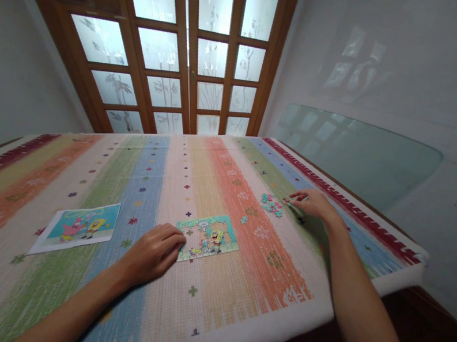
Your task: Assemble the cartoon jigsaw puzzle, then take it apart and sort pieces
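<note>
A partly built cartoon jigsaw puzzle lies on the striped cloth near the table's front. My left hand rests beside its left edge, fingers curled loosely and touching the puzzle's border. My right hand reaches to the right, fingers pinched at a small puzzle piece next to a little heap of loose pieces. A single loose piece lies between the puzzle and the heap.
A printed reference picture lies at the left on the striped table cloth. A glass sheet leans by the right wall. Wooden doors with frosted panes stand behind the table. The table's right edge is near my right hand.
</note>
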`<state>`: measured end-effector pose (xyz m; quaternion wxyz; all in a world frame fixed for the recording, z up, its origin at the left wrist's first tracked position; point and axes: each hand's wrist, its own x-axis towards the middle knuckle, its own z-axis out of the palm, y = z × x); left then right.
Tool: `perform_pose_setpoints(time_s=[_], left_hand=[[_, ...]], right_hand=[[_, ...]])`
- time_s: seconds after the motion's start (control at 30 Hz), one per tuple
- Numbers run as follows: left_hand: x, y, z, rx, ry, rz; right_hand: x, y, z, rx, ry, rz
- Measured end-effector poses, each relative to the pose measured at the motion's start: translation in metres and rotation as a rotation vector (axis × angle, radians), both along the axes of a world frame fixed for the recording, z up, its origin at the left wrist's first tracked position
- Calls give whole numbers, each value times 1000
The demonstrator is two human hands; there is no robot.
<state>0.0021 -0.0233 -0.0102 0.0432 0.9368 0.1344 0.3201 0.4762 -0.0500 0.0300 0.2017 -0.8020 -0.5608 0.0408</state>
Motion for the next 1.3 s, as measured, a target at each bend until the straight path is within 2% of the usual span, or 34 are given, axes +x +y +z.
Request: perform_pose_setpoints(time_s=[0.33, 0.53, 0.67, 0.77, 0.83, 0.9, 1.0, 1.1, 1.2, 1.3], left_hand=[[0, 0, 0, 6, 10, 5], [0, 0, -1, 19, 10, 7], [0, 0, -1, 6, 15, 13], [0, -1, 0, 0, 20, 18], [0, -1, 0, -1, 25, 20], [0, -1, 0, -1, 29, 17], [0, -2, 0, -3, 28, 16], [1, -2, 0, -16, 32, 18], [0, -2, 0, -20, 36, 15], [0, -2, -1, -14, 35, 18]], right_hand=[[-1, 11, -19, -19, 101, -23], [-5, 10, -15, 21, 201, -18], [-27, 16, -7, 98, 278, 49], [-62, 23, 0, 154, 378, 161], [-92, 26, 4, 184, 584, 385], [-124, 24, 6, 125, 714, 573], [-166, 18, 5, -20, 785, 764], [-190, 15, 3, -204, 740, 881], [-199, 16, 2, -371, 686, 942], [-203, 20, 2, -394, 659, 939]])
